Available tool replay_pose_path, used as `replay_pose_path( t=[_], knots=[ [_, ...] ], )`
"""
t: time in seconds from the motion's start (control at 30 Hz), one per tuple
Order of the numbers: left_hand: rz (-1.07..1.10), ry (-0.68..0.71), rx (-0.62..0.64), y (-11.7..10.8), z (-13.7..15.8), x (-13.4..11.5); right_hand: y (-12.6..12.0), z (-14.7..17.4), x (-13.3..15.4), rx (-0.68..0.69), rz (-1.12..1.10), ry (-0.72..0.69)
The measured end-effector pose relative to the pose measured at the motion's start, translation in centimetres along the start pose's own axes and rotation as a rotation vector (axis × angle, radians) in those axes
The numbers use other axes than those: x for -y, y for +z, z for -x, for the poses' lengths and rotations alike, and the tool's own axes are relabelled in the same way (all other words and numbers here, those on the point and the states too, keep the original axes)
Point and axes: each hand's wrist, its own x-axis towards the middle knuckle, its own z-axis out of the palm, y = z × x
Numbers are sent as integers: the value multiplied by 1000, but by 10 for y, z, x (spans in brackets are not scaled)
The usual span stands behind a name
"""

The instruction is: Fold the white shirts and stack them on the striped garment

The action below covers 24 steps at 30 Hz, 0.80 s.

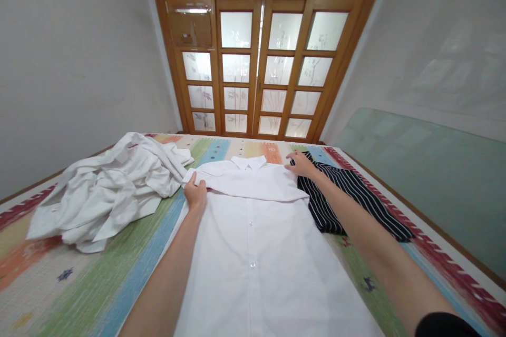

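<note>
A white button-up shirt (272, 242) lies front up before me, its collar pointing away. One of its sleeves is laid across the chest, just below the collar. At the left end of that sleeve, my left hand (195, 192) pinches the cuff between thumb and fingers. My right hand (301, 164) is at the shirt's right shoulder, its fingers apart and slightly curled, with nothing visible in them. Beneath and beside my right forearm lies a black garment with white stripes (356, 189), partly covered by the arm and the shirt.
A crumpled heap of white clothing (122, 189) lies to the left of the shirt. Everything rests on a multicoloured striped cover (130, 258) on a bed. A pale green headboard-like panel (419, 179) borders the right side. Wooden doors with glass panes (253, 68) stand beyond the far edge.
</note>
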Motion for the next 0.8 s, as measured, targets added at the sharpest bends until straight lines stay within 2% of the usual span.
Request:
replay_pose_path(
  t=[0.17, 0.27, 0.37, 0.47, 0.53, 0.67, 0.8],
  knots=[
    [-37, 27, 1, 1, -3, 4, -15, 42, 29, 141, 113, -240],
    [-50, 53, -29, 0, -2, 2, -19, 75, 47, 213, 234, -305],
    [-54, 54, -81, -4, 2, -5, -19, 101, 62, 185, 342, -257],
    [-49, 63, -150, -9, 7, -13, -17, 113, 75, 158, 415, -212],
    [-38, 82, -209, -11, 9, -16, -16, 115, 81, 170, 446, -187],
    [-36, 113, -294, -12, 10, -16, -10, 111, 89, 163, 484, -46],
    [-48, 120, -364, -12, 12, -17, -4, 106, 88, 162, 524, -10]
  ],
)
